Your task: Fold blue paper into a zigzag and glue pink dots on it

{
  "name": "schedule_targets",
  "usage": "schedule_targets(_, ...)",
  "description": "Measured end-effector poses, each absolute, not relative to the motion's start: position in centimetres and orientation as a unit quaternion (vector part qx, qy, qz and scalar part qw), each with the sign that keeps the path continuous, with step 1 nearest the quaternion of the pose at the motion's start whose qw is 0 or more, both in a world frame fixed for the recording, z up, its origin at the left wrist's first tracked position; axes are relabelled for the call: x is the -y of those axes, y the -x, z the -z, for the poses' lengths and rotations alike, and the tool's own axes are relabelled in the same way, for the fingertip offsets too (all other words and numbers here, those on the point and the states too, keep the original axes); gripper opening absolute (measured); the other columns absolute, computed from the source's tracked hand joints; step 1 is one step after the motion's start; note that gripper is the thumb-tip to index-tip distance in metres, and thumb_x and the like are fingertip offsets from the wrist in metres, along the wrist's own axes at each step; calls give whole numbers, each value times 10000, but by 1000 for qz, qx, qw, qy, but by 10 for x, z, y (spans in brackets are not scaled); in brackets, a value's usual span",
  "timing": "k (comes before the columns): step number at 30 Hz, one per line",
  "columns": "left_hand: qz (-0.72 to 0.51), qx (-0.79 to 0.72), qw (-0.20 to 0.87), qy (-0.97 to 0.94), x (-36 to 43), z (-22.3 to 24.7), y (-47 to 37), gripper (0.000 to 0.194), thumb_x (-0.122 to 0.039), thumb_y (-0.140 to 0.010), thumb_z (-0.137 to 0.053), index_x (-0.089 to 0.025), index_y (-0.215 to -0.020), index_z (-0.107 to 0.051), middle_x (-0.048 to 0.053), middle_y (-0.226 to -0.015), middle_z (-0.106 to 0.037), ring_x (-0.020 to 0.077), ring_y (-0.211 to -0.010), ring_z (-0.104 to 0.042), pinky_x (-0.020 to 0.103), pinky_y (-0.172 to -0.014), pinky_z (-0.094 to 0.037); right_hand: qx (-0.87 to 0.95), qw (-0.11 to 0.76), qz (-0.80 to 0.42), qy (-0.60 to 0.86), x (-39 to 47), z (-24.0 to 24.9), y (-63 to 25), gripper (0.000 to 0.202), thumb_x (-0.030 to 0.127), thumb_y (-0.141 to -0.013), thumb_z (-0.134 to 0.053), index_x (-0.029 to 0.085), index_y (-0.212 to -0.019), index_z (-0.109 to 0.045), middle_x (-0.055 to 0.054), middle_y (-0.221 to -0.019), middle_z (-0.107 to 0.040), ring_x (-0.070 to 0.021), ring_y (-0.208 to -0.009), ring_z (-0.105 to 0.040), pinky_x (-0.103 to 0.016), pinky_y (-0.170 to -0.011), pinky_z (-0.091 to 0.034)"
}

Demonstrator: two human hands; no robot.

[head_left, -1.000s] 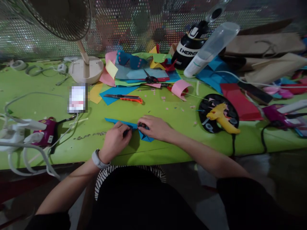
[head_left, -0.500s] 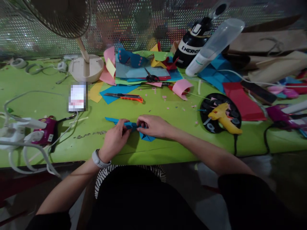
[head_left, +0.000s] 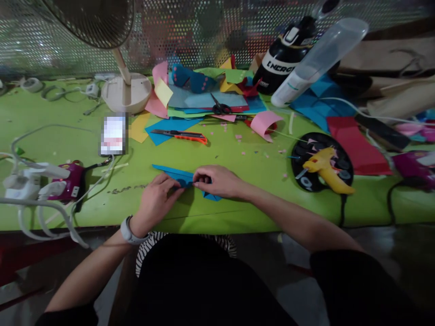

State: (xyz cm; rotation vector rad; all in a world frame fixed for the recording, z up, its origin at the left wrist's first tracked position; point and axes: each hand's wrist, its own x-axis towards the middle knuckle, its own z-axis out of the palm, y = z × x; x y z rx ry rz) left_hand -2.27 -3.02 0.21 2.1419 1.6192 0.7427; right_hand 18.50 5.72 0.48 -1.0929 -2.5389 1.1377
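A folded blue paper point(head_left: 175, 173) lies near the front edge of the green table, its long strip pointing up and left. My left hand point(head_left: 158, 199) rests at its lower left side, fingers bent and thumb tip on the paper. From the right, my right hand point(head_left: 217, 181) pinches the paper between thumb and curled fingers. A pointed blue part point(head_left: 212, 196) sticks out below my right hand. Beyond the hands lies an orange and black cutter point(head_left: 183, 135), partly on a flat blue sheet point(head_left: 158, 139).
A yellow glue gun point(head_left: 322, 167) sits on a round black tray point(head_left: 299, 181) at right. Farther back are black scissors point(head_left: 220, 107), coloured papers, a black bottle point(head_left: 282, 59) and a fan point(head_left: 125, 97). At left are a phone point(head_left: 113, 135) and power plugs point(head_left: 56, 181).
My left hand has shifted slightly left and down, uncovering more of the blue paper. My right hand keeps its pinch. The view has shifted a little.
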Motion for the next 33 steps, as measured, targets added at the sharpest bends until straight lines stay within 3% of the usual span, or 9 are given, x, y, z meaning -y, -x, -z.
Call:
schedule_targets(5, -249, -572, 188, -759, 33, -1, 27, 135, -295, -903, -586, -201, -837, -656, 44, -835, -634, 173, -778, -603, 309, -688, -489, 856, 94, -367, 353, -55, -6, -184, 216, 426, -859, -612, 220, -859, -676, -5, -799, -668, -135, -717, -580, -253, -619, -367)
schedule_targets(16, -196, -588, 157, -769, 25, -5, 24, 120, -260, -930, -519, -192, -896, -612, 44, -846, -649, 168, -755, -598, 285, -658, -469, 860, 79, -303, 403, -50, -4, -176, 152, 327, -883, -579, 208, -817, -646, -10, -727, -651, -136, -658, -542, -260, -603, -328)
schedule_targets(21, -201, -575, 187, -771, 27, -7, 25, 201, -393, -887, -605, -199, -942, -616, 47, -886, -653, 172, -788, -611, 286, -670, -483, 864, 74, -290, 404, -49, -5, -175, 164, 330, -891, -571, 204, -817, -645, -12, -724, -650, -139, -658, -537, -265, -607, -321)
schedule_targets(26, -179, -596, 151, -768, 25, -4, 22, 140, -345, -865, -636, -209, -889, -614, 30, -819, -647, 168, -723, -597, 276, -601, -448, 854, 79, -326, 398, -53, -4, -180, 198, 362, -898, -560, 207, -842, -670, -22, -768, -669, -144, -690, -561, -261, -601, -335)
schedule_targets(33, -191, -594, 192, -758, 20, -5, 21, 122, -327, -877, -623, -209, -853, -600, 16, -807, -639, 145, -671, -572, 260, -567, -413, 830, 86, -389, 391, -53, -8, -183, 142, 330, -840, -613, 214, -878, -686, 1, -757, -678, -126, -673, -572, -248, -598, -359)
